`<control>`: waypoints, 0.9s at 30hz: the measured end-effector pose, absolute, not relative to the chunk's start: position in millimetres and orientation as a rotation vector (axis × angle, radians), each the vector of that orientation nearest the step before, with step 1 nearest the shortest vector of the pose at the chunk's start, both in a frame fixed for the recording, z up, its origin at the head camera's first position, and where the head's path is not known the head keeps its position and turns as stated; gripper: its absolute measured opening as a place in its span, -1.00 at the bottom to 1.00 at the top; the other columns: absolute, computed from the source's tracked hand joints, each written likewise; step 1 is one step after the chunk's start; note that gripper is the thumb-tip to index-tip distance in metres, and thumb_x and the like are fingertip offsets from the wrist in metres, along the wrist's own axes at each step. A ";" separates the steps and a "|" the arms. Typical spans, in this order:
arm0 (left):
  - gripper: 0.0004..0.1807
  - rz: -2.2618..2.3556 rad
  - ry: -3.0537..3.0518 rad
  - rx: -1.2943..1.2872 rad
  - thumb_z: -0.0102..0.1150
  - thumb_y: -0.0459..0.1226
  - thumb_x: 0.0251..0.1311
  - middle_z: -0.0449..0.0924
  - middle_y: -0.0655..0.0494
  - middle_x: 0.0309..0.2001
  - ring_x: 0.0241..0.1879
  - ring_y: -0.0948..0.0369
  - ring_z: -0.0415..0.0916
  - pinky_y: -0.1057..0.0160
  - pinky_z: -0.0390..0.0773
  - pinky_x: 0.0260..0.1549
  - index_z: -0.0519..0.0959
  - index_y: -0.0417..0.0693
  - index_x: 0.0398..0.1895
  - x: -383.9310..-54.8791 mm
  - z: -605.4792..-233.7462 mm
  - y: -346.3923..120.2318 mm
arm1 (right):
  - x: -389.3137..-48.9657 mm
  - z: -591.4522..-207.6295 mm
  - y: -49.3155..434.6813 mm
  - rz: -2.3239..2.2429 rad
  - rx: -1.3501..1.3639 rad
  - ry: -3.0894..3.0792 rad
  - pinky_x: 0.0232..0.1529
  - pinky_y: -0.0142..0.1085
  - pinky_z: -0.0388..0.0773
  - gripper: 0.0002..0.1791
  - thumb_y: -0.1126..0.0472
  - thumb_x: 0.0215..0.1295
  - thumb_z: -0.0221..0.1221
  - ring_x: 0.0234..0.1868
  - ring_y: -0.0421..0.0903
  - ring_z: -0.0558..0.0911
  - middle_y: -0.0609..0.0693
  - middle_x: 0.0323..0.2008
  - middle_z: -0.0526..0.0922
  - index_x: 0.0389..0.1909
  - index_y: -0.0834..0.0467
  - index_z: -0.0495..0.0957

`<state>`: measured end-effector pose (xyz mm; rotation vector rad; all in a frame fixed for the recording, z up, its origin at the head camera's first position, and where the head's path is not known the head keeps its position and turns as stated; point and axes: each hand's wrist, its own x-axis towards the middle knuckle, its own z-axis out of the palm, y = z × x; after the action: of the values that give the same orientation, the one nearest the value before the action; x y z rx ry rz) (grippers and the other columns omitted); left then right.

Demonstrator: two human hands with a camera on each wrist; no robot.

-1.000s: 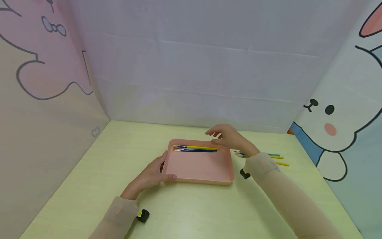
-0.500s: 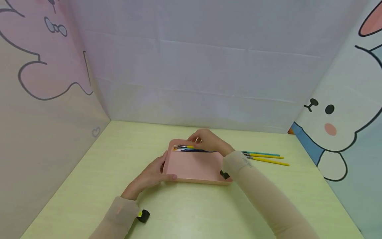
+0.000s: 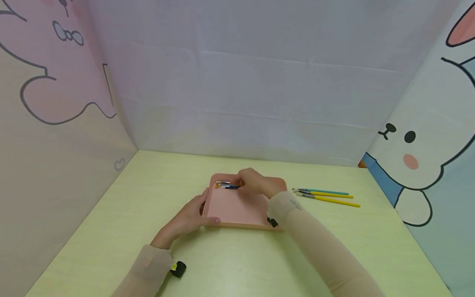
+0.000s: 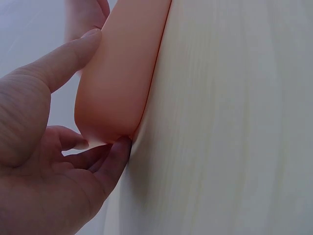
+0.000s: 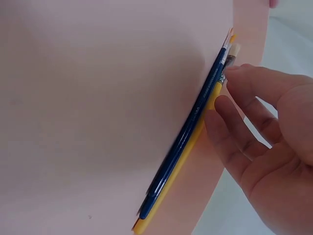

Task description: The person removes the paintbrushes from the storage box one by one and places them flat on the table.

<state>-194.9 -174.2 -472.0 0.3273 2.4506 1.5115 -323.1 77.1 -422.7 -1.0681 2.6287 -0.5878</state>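
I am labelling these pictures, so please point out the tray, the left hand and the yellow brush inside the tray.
Tray [image 3: 231, 208], head view, its floor.
Left hand [image 3: 188, 216], head view, its back.
Yellow brush [image 5: 180, 157], right wrist view, its handle.

Desk [image 3: 230, 264] (pale, faintly grained): a pink tray [image 3: 233, 210] rests near the back edge, about midway between the left and right edges; toward the back right corner lie one teal-handled brush [image 3: 339, 192] and two yellow-handled brushes [image 3: 335, 200], their bristle ends facing the tray.

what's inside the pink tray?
At least two navy brushes and a yellow brush. The right hand covers much of them in head view; anything beneath them can't be seen.
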 end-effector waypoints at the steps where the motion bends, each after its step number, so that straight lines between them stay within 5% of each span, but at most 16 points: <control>1: 0.26 1.509 2.452 0.328 0.61 -0.09 0.18 0.33 -0.05 0.50 0.37 0.04 0.42 -0.16 0.30 0.43 -0.09 0.06 0.77 -194.8 -471.6 -174.1 | -323.1 -423.3 76.6 -0.584 -1.064 2.630 0.06 -0.21 0.62 -0.64 0.51 0.36 0.26 -0.05 -0.03 0.67 0.08 -0.02 0.73 0.09 0.17 0.78; 19: 0.28 1.498 2.469 0.360 0.61 -0.06 0.18 0.34 -0.10 0.49 0.35 0.03 0.44 -0.14 0.34 0.38 -0.12 -0.02 0.76 -194.4 -473.3 -177.1 | -322.1 -422.0 62.0 -0.421 -1.012 2.616 0.12 -0.23 0.61 -0.63 0.53 0.32 0.27 0.04 -0.03 0.69 0.08 -0.03 0.78 0.06 0.18 0.79; 27: 0.25 1.494 2.473 0.388 0.61 -0.08 0.17 0.40 -0.05 0.44 0.30 0.07 0.46 -0.09 0.35 0.35 -0.05 0.04 0.76 -195.9 -471.7 -177.3 | -324.6 -423.4 56.2 -0.381 -1.015 2.606 0.02 -0.24 0.62 -0.60 0.56 0.25 0.32 -0.09 -0.07 0.68 0.04 -0.12 0.79 0.01 0.12 0.81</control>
<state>-195.9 -177.3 -471.7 0.3876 2.4725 1.4935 -324.6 56.2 -423.4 -1.0153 2.6056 -0.3814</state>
